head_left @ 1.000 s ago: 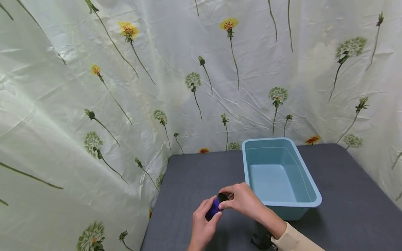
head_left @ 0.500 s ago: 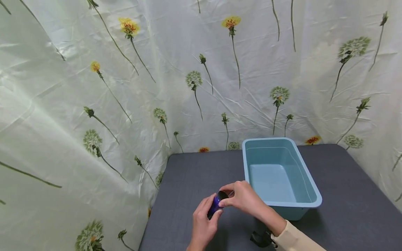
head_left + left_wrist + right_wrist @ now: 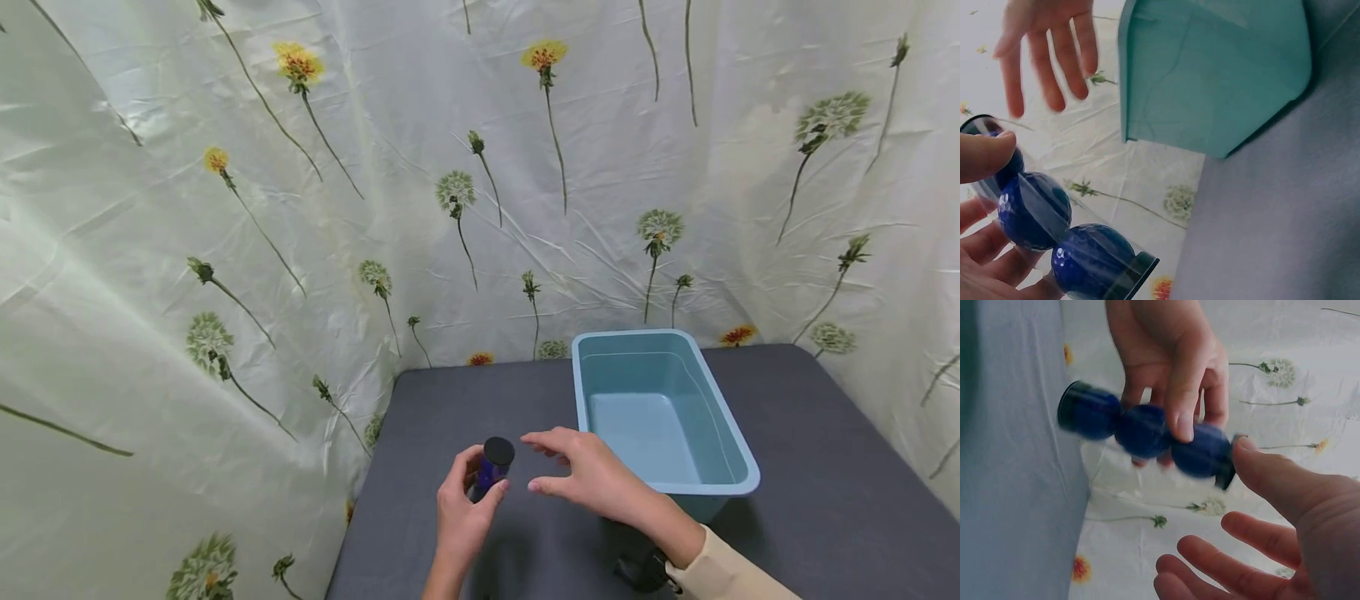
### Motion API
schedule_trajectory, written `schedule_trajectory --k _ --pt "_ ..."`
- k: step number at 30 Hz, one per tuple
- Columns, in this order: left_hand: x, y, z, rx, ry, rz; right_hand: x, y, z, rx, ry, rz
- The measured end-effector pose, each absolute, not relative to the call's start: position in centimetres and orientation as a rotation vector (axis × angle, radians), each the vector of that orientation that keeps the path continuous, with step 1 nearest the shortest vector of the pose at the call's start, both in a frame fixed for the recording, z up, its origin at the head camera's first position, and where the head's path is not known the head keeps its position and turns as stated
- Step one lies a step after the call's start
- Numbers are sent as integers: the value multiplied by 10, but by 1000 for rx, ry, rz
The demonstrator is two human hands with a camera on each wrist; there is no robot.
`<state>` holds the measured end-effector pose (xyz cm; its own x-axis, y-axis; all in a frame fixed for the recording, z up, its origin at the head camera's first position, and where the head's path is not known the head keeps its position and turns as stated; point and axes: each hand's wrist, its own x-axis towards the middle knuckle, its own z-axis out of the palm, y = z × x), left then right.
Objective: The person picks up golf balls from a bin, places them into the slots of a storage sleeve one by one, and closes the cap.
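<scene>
A clear tube [image 3: 1169,447] holds three dark blue balls in a row, with black caps on both ends. In the head view it stands nearly upright, its black cap [image 3: 498,451] on top. My left hand [image 3: 463,510] grips the tube, thumb on one side and fingers on the other. Just right of the cap, my right hand [image 3: 592,472] is held with fingers spread and holds nothing. The right thumb [image 3: 1266,472] overlaps the cap end in the right wrist view, but a gap shows in the head view. Fingers partly hide the tube's lower part there.
A light blue plastic bin [image 3: 701,408] stands on the dark grey tabletop [image 3: 480,408], right of the tube and partly behind the right hand. Behind the table hangs a white flower-print curtain [image 3: 420,225]. A black strap [image 3: 641,572] shows by the right wrist.
My right hand has let go of the tube's cap end and moved slightly right, fingers spreading. The left hand has shifted a little left and turned the tube more upright.
</scene>
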<state>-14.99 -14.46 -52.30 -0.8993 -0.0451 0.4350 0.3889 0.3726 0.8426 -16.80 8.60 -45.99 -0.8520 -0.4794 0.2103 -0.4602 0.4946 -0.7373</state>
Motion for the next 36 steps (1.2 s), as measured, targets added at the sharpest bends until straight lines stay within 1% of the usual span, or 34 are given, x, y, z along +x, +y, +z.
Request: schedule_trajectory --k 6,13,17,22,27,36 --pt "-165 -158 -518 -236 -2186 -1690 -165 105 -452 -794 2798 -1224" --pt "-170 -166 -491 -209 -2128 -1712 -163 139 -450 -753 2952 -1113" --pt "-179 -169 -493 -147 -2138 -1717 -165 163 -453 -748 3044 -1072" --pt "-193 -172 -505 -102 -2139 -1759 -165 192 -457 -718 3126 -1061" --pt "-208 -169 -520 -125 -2160 -1812 -162 221 -458 -652 3211 -1001" --pt "-244 -158 -575 -88 -2191 -1856 -160 261 -461 -507 3323 -888"
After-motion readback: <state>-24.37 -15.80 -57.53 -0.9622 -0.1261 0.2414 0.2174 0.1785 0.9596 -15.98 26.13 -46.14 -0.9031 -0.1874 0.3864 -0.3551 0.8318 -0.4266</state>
